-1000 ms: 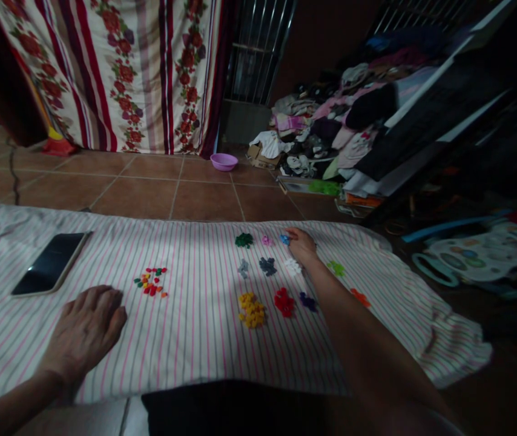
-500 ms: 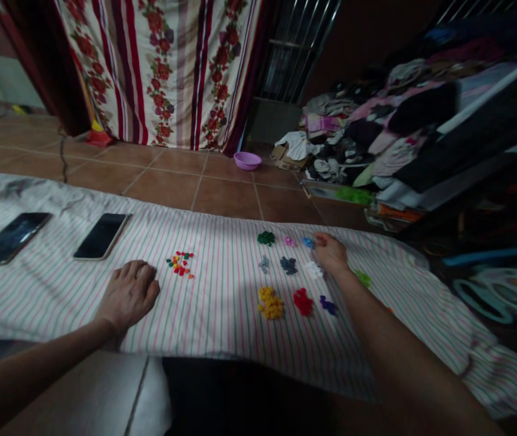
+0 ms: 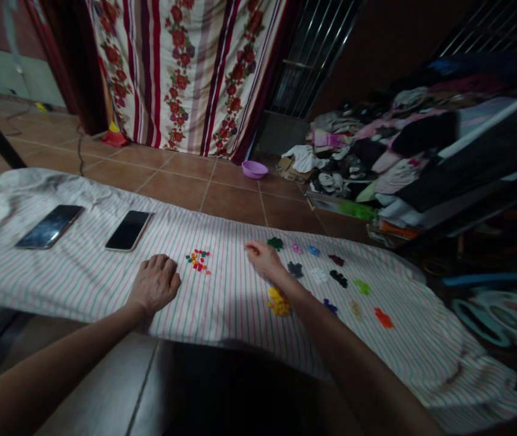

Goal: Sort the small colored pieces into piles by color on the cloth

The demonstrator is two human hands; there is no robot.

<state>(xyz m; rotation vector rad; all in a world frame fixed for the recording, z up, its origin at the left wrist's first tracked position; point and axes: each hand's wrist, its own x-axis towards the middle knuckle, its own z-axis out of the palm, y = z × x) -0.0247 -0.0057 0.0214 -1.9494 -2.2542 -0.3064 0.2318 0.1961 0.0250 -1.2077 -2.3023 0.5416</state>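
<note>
My left hand lies palm down on the striped cloth, fingers loosely spread and holding nothing. To its right is a mixed cluster of small red, green, yellow and orange pieces. My right hand is over the cloth with its fingers pinched together; whatever they may hold is too small to make out. Near it are piles of dark green pieces, dark grey pieces and yellow pieces. My right hand and forearm hide the light grey pile and most of the red one.
Further right are pink, blue, white, black, brown, lime, beige and orange piles. Two phones lie at left. Beyond are a purple basin and heaped clothes.
My right hand has moved left from the blue pile to beside the dark green pile, staying pinched. My left hand still rests on the cloth. The camera view has shifted, showing more piles at right.
</note>
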